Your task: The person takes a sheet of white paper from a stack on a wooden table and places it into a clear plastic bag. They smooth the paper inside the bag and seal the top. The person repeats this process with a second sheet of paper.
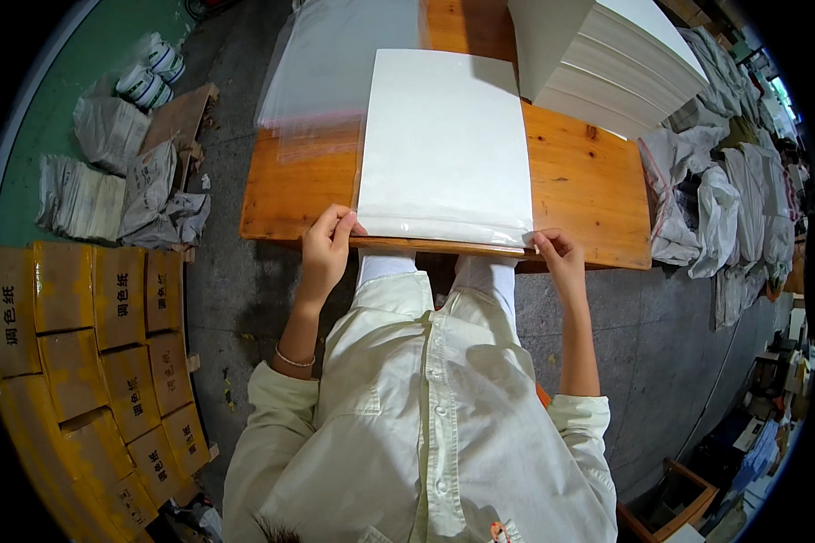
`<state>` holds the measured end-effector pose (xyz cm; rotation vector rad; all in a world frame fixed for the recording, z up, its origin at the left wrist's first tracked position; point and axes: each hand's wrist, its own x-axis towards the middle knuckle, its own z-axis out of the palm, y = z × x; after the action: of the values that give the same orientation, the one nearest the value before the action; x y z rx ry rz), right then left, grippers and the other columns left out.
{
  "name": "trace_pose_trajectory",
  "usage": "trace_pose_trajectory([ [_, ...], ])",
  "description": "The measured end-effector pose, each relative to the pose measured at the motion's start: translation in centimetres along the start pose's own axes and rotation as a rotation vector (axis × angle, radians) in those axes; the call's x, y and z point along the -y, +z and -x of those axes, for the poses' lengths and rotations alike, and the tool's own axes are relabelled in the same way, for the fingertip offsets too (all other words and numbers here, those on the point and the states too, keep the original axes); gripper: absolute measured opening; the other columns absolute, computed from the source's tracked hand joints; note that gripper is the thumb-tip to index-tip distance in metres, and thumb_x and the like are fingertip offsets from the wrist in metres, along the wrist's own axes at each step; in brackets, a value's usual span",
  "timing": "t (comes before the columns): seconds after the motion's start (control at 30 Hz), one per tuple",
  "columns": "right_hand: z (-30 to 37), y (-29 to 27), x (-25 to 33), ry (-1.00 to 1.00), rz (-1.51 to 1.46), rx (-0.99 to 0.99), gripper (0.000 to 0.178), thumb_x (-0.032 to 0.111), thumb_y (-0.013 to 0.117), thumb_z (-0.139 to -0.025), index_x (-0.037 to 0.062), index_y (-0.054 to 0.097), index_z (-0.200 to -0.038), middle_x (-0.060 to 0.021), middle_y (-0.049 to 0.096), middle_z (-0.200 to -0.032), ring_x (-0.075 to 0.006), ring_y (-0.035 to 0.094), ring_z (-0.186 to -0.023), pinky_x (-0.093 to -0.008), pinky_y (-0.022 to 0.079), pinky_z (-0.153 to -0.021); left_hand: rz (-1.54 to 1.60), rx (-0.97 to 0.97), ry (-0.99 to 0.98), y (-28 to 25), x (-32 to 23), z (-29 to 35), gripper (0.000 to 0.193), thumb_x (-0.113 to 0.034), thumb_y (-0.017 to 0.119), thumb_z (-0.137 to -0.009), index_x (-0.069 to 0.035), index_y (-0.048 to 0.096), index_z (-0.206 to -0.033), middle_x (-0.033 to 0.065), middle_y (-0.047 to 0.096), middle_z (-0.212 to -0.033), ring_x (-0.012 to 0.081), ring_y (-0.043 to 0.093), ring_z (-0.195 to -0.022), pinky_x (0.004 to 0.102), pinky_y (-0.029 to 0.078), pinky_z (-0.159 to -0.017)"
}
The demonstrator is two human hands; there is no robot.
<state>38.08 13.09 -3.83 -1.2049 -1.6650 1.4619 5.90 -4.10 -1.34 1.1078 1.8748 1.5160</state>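
Note:
A white rectangular sheet or pad of paper lies flat on the wooden table, its near end at the table's front edge. Clear plastic, seen as shiny wrinkles along that end, covers it like a bag. My left hand pinches the bag's near left corner between thumb and fingers. At the near right corner, my right hand pinches the plastic in the same way. Both forearms reach up from below, on either side of my body.
Clear plastic bags lie in a pile at the table's far left. A tall stack of white boards stands at the far right. Taped cartons are piled on the left, and plastic-wrapped bundles sit beyond the table's right end.

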Motion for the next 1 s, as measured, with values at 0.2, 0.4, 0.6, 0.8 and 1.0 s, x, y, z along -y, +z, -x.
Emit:
trace_pose_trajectory([
  [0.2,1.0,-0.3,-1.3,-0.065,-0.090,0.052,0.012,0.011,0.062,-0.087,-0.0003,0.064,-0.086,-0.0024,0.065,-0.078,-0.0062,0.056,-0.072,-0.0199,0.045,-0.065,-0.133,-0.008,0.105,-0.4,1.7,0.6,0.013,-0.006,0.052,-0.088,0.001,0.060,-0.080,0.0079,0.063,-0.067,0.0148,0.061,-0.063,0.0249,0.046,-0.060],
  [0.4,1.2,0.9,0.0,-0.017,0.022,-0.109,0.015,0.012,0.064,-0.085,-0.0028,0.066,-0.087,-0.0024,0.064,-0.075,-0.0056,0.055,-0.067,-0.0194,0.044,-0.059,-0.387,-0.123,0.150,0.2,1.4,1.0,0.011,-0.007,0.055,-0.086,0.000,0.061,-0.081,0.0090,0.060,-0.065,0.0177,0.058,-0.060,0.0261,0.045,-0.058],
  [0.6,0.6,1.8,0.9,0.004,0.084,-0.200,0.017,0.013,0.066,-0.084,-0.0038,0.067,-0.088,-0.0016,0.062,-0.072,-0.0047,0.052,-0.064,-0.0192,0.042,-0.056,-0.560,-0.194,0.171,1.1,0.8,0.4,0.015,-0.013,0.058,-0.086,-0.001,0.061,-0.079,0.0097,0.057,-0.064,0.0208,0.053,-0.059,0.0321,0.042,-0.056],
  [0.8,0.5,2.2,0.7,-0.009,0.096,-0.254,0.018,0.014,0.066,-0.084,-0.0038,0.067,-0.086,-0.0009,0.062,-0.070,-0.0047,0.051,-0.062,-0.0192,0.041,-0.055,-0.535,-0.233,0.095,1.8,0.7,0.7,0.016,-0.017,0.058,-0.086,-0.003,0.059,-0.078,0.0106,0.057,-0.067,0.0273,0.053,-0.065,0.0376,0.043,-0.060],
  [1.0,0.8,2.8,1.3,-0.030,0.148,-0.316,0.017,0.012,0.067,-0.083,-0.0039,0.068,-0.087,-0.0030,0.064,-0.072,-0.0052,0.054,-0.064,-0.0201,0.044,-0.057,-0.702,-0.339,0.275,2.4,1.7,1.1,0.013,-0.015,0.061,-0.084,-0.005,0.059,-0.077,0.0081,0.057,-0.070,0.0270,0.052,-0.070,0.0374,0.041,-0.066],
])
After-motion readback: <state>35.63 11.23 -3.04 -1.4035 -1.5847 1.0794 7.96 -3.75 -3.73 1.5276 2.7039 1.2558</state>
